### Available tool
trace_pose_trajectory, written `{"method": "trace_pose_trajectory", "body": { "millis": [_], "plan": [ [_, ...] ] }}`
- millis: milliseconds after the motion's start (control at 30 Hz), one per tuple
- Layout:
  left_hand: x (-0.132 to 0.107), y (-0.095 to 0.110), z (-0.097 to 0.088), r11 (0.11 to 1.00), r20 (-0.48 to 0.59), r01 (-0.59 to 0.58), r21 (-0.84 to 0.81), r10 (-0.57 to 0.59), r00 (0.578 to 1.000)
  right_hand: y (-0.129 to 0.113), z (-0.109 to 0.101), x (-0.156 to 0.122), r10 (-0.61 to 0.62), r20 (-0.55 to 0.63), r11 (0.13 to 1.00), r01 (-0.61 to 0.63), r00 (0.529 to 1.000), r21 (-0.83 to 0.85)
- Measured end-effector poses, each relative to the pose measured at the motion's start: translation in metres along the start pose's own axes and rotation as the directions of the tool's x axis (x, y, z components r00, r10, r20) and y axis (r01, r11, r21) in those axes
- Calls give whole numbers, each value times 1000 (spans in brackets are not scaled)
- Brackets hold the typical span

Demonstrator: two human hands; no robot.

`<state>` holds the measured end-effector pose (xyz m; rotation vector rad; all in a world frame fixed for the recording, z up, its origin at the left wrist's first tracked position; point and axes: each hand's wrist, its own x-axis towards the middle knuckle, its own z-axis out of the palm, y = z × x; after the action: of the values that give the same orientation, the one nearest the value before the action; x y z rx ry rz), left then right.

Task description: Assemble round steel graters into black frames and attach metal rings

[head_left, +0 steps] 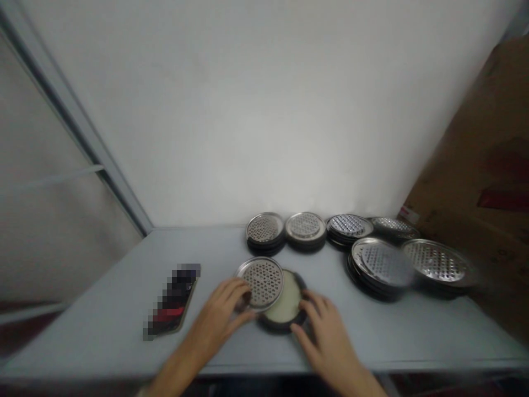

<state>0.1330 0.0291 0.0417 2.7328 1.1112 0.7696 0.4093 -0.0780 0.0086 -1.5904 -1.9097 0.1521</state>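
My left hand [229, 303] grips the left edge of a round metal grater plate [261, 282], thumb below and fingers over the rim. The plate is tilted and overlaps the left part of a dark-rimmed round dish [287, 303] with a pale inside. Around the right rim of that dish curls my right hand [322, 325], with fingertips and thumb touching its edge. The dish rests on the table near its front edge; its left side is hidden by the plate and my left hand.
Several stacks of similar round graters, including a near one [382, 264], stand at the back and right. A phone-like object [173, 300], partly pixelated, lies on the table [111, 325] at left. A cardboard box [479, 182] rises at right, and a white wall [264, 110] closes the back.
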Motion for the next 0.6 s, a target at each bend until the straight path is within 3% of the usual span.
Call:
{"method": "trace_pose_trajectory", "body": {
  "millis": [200,367,500,600],
  "plan": [
    [-25,-15,8,993,-18,113,-23,-114,993,37,-16,1,60,-67,997,-63,996,-44],
    [-20,-12,5,969,53,225,-99,-221,974,68,-21,3,105,-124,993,-112,987,-48],
    [-8,-8,3,959,63,261,-115,-255,965,73,-18,3,119,-166,989,-131,979,-64],
    [-1,-4,7,956,66,270,-111,-264,962,68,-17,1,75,-134,987,-93,988,-130]
  ]
}}
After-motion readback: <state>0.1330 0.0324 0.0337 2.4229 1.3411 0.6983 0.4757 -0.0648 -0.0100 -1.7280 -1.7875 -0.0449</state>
